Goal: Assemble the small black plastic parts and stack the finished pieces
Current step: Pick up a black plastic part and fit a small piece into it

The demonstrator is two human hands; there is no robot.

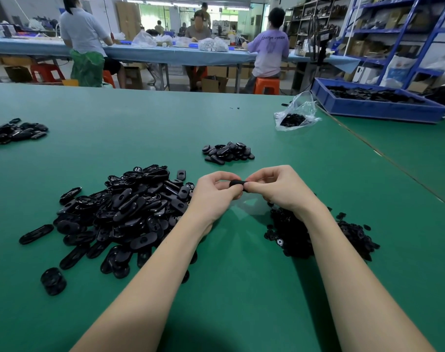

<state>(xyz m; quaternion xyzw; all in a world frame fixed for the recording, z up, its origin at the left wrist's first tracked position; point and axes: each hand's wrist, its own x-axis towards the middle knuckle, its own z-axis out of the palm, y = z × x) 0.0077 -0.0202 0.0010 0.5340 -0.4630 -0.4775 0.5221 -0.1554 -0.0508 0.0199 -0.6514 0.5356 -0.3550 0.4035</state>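
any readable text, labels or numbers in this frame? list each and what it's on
None can be read for certain.
Purple T-shirt of the seated person across the room: one line of dark print on the back, too blurred to read.
Boxes on the blue shelving: no legible labels.
Black part pinched in both hands: no marking visible.

Your two forearms come into the frame from the bottom edge, both bare all the way along the length that shows, with no sleeve or cuff reaching into the picture. Your left hand point(214, 194) and your right hand point(277, 187) are bare as well: no gloves, no finger cots, no tape. No ring, watch, or wristband shows on either wrist or on the fingers you can see. Your fingernails, where visible, look short and plain. The rest of you lies outside the view.
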